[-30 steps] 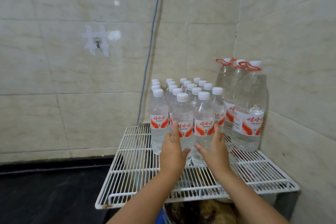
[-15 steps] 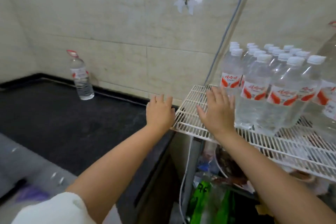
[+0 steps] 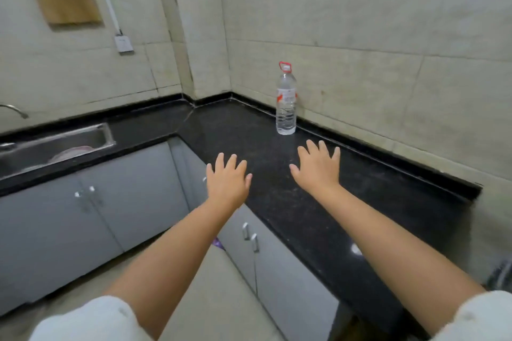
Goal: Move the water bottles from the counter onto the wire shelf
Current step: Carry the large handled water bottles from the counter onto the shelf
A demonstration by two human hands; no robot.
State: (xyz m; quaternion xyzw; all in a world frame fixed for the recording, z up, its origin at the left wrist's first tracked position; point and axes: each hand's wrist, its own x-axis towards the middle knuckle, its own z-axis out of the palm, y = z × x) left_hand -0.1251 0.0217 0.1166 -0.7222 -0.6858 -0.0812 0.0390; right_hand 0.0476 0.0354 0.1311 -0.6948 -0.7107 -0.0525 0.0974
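While both hands, left hand (image 3: 228, 180) and right hand (image 3: 317, 167), spread empty, one water bottle (image 3: 286, 102) (upright) stands unobstructed on the counter (image 3: 318, 216) beyond them.

Head cam, looks fwd-down over counter (image 3: 277, 188) corner.

The water bottle (image 3: 286, 102) at twelve o'clock carries a white-and-red label, but its print is too small to read.

Bottle (image 3: 286, 102) upright on counter (image 3: 277, 202) by wall, sink (image 3: 55, 144) far left.
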